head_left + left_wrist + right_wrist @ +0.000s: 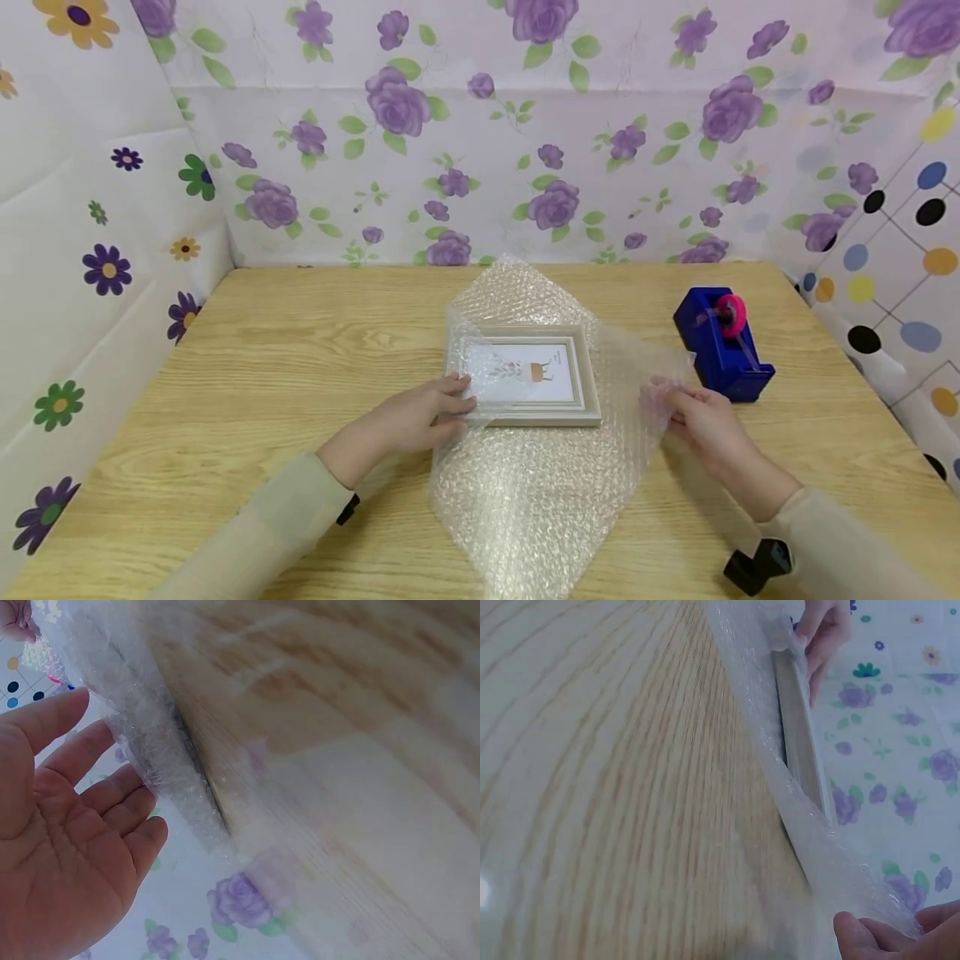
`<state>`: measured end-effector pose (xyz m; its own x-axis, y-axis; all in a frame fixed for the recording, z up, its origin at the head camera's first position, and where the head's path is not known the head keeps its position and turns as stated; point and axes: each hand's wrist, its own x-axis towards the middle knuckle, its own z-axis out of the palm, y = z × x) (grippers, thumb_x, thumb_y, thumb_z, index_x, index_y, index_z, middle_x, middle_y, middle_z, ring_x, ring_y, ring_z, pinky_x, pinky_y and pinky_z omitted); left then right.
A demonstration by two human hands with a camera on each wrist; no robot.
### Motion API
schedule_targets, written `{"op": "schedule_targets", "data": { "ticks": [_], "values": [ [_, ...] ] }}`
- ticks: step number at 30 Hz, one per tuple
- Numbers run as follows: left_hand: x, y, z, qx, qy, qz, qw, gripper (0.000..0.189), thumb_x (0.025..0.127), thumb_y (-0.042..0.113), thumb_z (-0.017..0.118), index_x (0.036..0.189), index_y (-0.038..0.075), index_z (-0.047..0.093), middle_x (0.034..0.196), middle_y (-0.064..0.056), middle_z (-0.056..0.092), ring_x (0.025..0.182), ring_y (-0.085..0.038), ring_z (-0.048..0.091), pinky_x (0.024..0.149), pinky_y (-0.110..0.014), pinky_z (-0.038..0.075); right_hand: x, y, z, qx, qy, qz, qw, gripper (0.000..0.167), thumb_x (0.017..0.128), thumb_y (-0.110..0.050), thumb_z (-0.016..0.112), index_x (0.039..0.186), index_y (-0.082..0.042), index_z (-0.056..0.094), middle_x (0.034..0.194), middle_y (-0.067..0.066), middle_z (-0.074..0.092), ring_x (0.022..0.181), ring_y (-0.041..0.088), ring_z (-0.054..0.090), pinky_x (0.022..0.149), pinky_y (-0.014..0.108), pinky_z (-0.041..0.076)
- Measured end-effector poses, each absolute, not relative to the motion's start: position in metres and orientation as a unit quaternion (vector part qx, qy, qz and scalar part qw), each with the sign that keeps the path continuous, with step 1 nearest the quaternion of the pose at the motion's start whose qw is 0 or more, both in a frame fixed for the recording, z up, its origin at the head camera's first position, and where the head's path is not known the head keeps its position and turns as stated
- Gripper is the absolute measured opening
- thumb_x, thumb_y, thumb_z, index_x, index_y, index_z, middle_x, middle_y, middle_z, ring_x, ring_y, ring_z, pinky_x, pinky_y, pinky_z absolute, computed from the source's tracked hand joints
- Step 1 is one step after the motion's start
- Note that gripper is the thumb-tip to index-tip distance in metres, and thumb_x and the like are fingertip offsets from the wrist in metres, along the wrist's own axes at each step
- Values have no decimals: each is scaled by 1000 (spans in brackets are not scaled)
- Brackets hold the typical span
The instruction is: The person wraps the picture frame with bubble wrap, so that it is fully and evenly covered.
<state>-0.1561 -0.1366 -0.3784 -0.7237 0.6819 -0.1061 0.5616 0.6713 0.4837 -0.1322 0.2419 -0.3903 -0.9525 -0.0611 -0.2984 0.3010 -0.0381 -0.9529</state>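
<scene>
A cream picture frame (591, 379) with a small plant print lies face up on a sheet of bubble wrap (525, 500), turned cornerwise on the table. One flap of the wrap is folded over the frame's left end. My left hand (420, 412) rests against that folded side, its fingers extended and touching the wrap; in the left wrist view the palm and loosely spread fingers (139, 791) show. With my right hand (705, 417) I pinch the right corner of the wrap, lifted off the table between the frame and the hand.
A blue tape dispenser (720, 350) with a pink-cored roll stands just beyond my right hand. The wood-grain table (315, 333) meets floral sheets (480, 167) at its back and sides. A black wrist device (757, 567) hangs under the right sleeve.
</scene>
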Motion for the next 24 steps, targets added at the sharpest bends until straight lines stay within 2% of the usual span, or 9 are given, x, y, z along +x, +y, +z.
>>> {"op": "schedule_targets", "data": {
  "ticks": [5,10,14,20,24],
  "values": [
    [-155,-136,-378,338,904,217,149,42,95,20,57,132,0,54,151,-21,31,142,-38,25,113,-51,27,-131,233,-387,91,685,-715,105,55,102,-17,42,145,12,22,103,-22,62,95,-10,60,83,10,50],
    [-155,-136,-380,338,907,203,150,45,94,22,59,134,4,52,152,-20,30,142,-37,23,112,-51,28,-129,222,-382,84,724,-681,79,56,102,-27,45,145,5,30,103,-29,59,97,-18,53,84,4,45],
    [-155,-137,-381,337,906,203,153,46,94,23,59,136,5,51,153,-19,28,143,-36,21,113,-52,28,-127,211,-380,56,735,-674,51,56,101,-29,45,142,8,35,101,-29,60,98,-17,54,86,5,45],
    [-156,-139,-384,342,899,222,161,47,95,23,58,137,5,49,154,-18,25,144,-36,18,114,-52,25,-129,192,-378,23,731,-682,11,49,101,-18,46,135,16,40,100,-23,63,96,-11,59,86,10,49],
    [-156,-140,-385,341,896,233,166,47,95,23,57,138,6,48,155,-17,24,145,-35,16,114,-53,24,-131,180,-374,25,766,-642,-3,41,100,-13,46,132,13,47,120,4,63,94,-14,57,84,10,49]
  ]
}}
